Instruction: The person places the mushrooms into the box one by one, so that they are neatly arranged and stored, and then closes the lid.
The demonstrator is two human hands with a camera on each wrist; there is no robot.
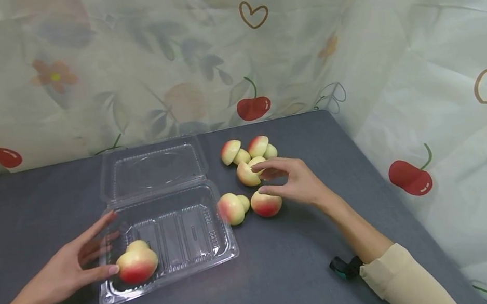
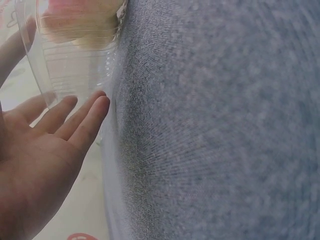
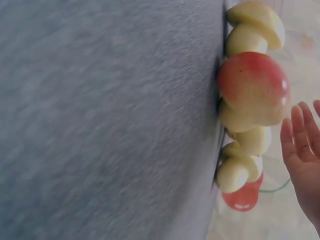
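Note:
A toy mushroom [image 1: 137, 265] with a red and cream cap lies in the left end of a clear plastic clamshell box [image 1: 195, 272]. My left hand [image 1: 74, 266] is at the box's left side, thumb tip right by the mushroom, fingers extended along the outer wall in the left wrist view. My right hand [image 1: 297, 180] hovers with parted fingers over the loose mushrooms, holding nothing. Nearest to it are a mushroom with its red cap [image 1: 266, 205] toward me and a tipped one [image 1: 247, 173] behind. Another mushroom [image 1: 231, 209] lies by the box's right edge.
Two more mushrooms [image 1: 231, 153] lie at the back of the dark grey table [image 1: 286, 282]. The box's lid [image 1: 152, 171] is folded back toward the patterned curtain [image 1: 142, 72]. A black and teal device [image 1: 346, 267] is at the right wrist.

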